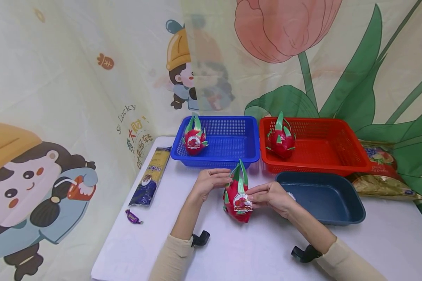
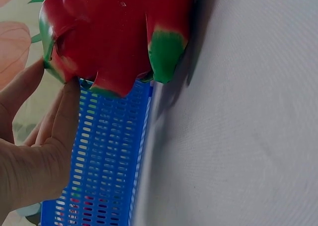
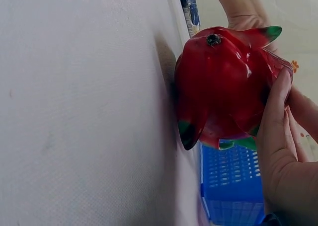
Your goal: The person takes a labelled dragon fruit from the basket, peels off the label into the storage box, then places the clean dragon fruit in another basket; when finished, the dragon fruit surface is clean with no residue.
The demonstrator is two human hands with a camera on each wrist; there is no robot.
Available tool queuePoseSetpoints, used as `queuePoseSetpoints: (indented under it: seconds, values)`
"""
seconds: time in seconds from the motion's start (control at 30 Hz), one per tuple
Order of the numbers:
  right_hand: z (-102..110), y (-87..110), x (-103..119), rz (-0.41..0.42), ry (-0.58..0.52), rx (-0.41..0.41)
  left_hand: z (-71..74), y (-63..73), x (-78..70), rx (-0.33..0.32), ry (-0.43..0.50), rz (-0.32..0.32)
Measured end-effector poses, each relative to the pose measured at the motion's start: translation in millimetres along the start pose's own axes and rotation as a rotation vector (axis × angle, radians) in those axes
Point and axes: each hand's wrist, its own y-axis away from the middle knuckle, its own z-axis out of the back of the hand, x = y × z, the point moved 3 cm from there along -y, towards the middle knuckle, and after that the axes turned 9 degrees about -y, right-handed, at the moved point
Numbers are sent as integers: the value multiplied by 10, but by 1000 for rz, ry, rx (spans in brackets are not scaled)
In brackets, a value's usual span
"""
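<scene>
A red dragon fruit [image 1: 237, 214] with green leaf tips stands on the white table between both hands. My left hand [image 1: 211, 181] holds it at its upper left; in the left wrist view the thumb and fingers [image 2: 69, 104] close on a green-tipped scale. A round label [image 1: 242, 203] with a fruit picture covers the front of the fruit. At the label's right edge, my right hand [image 1: 270, 197] pinches with thumb and fingertips. From the right wrist view, the fruit's underside [image 3: 213, 87] and a clear film-like edge under the fingers show.
Behind stand a blue basket [image 1: 228, 142] and a red basket [image 1: 323, 146], each with one dragon fruit in it. A dark blue basin [image 1: 327, 199] sits right of the hands. A pasta packet [image 1: 151, 177] and a purple-wrapped candy [image 1: 133, 217] lie left; a gold bag [image 1: 379, 185] lies far right.
</scene>
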Motion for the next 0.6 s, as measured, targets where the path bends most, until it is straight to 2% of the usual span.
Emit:
queuePoseSetpoints:
  seconds: [0.17, 0.43, 0.6]
  values:
    - [-8, 12, -10, 4, -19, -11, -5, -3, 4, -4, 3, -2]
    - [-80, 83, -18, 32, -19, -77, -4, -9, 8, -18, 7, 16]
    - [-44, 112, 18, 34, -54, -70, 19, -17, 16, -47, 3, 16]
